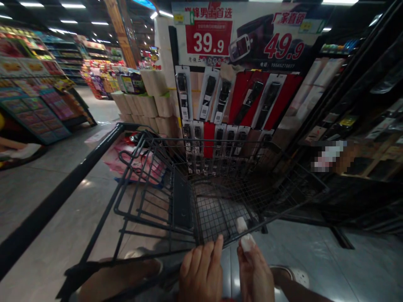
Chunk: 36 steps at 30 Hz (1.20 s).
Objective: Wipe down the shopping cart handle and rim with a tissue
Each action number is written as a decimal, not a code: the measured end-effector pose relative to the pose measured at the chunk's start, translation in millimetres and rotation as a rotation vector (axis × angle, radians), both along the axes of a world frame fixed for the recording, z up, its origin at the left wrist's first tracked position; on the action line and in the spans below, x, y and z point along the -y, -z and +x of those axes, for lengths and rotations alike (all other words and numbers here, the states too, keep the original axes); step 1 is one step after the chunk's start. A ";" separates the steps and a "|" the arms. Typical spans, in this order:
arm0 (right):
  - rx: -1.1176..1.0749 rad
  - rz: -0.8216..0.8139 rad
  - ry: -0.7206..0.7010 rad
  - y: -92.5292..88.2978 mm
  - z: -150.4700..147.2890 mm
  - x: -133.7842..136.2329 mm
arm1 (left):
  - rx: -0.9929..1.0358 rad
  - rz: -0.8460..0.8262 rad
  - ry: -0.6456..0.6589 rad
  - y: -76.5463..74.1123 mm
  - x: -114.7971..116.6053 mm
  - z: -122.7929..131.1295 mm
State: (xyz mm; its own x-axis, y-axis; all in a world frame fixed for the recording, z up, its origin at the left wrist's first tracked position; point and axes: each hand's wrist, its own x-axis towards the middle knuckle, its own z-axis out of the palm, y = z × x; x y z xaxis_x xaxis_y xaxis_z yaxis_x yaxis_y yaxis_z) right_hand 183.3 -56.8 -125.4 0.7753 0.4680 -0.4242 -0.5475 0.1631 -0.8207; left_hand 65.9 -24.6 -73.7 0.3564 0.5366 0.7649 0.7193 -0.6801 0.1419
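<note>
Looking down over a dark wire shopping cart (220,197), both hands sit low in the view, side by side at the near end of the basket. The left hand (201,272) lies flat, fingers together and stretched forward, its fingertips touching the basket's near rim wire; it grips nothing that shows. The right hand (255,272) is just beside it, also pointing forward, with a white wrapping (247,242) over the tip of one finger and a second pale tip (242,225) ahead of it, resting at the same rim. Whether that hand is curled around the wire cannot be told.

The cart's basket lies straight ahead of both hands, its long axis running away from the person and slightly to the right. Both hands are about equally near the rim. The cart's black handle bar (59,188) runs off to the left, well apart from either hand.

Beyond the cart stands a display of packaged belts (239,100) under price signs (209,40), with stacked paper rolls (154,105) to its left.
</note>
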 end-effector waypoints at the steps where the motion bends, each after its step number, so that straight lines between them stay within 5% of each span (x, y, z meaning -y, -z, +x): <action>1: 0.079 -0.076 0.001 2.7 0.7 -0.1 | 0.012 0.010 -0.009 0.6 -0.3 0.8; 6: 0.472 -0.513 -0.073 20.3 12.9 -0.6 | 0.053 0.074 -0.062 2.6 -3.2 7.8; 15: 0.827 -0.375 -0.108 75.9 31.3 -3.0 | 0.012 0.052 -0.055 4.4 -4.5 6.4; 36: 0.628 -0.266 -0.067 54.9 23.3 -9.1 | 0.066 0.032 -0.076 1.5 -4.2 12.4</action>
State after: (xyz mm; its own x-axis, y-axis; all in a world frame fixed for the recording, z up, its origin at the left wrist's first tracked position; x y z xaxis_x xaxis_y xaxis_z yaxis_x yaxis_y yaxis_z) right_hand 206.6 -47.8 -180.3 0.8850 0.4654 -0.0109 0.0435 -0.1060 -0.9934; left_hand 78.3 -20.3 -75.2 0.2640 0.5348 0.8027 0.7590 -0.6287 0.1693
